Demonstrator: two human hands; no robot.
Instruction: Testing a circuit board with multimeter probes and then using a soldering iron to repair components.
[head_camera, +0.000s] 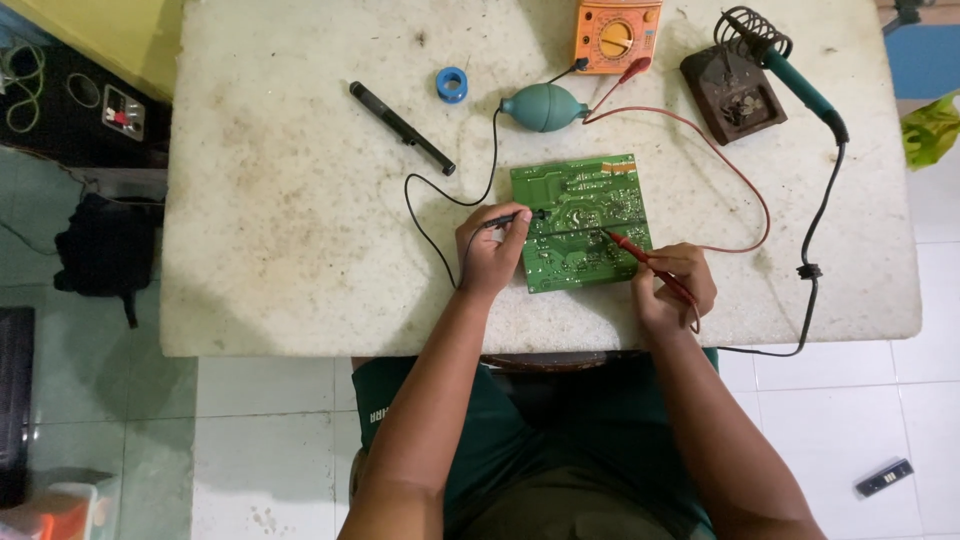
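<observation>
Forearms lead to left hand (490, 255) pinching black probe (512, 217), right hand (675, 285) pinching red probe (640, 252) on green circuit board (580, 222) near table's (300, 250) front edge; a slipping tip could bridge adjacent solder joints.

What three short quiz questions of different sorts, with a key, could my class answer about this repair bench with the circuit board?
1. Multiple choice: which probe does the left hand hold? A red; B black; C none.
2. True or false: the soldering iron lies flat on the green circuit board.
3. Fill in: the orange multimeter sits at the table's ____ edge, seen from the person.

Key
1. B: the black probe is in the left hand; the right hand holds the red probe.
2. False: it rests in its stand, away from the board.
3. Far.
</observation>
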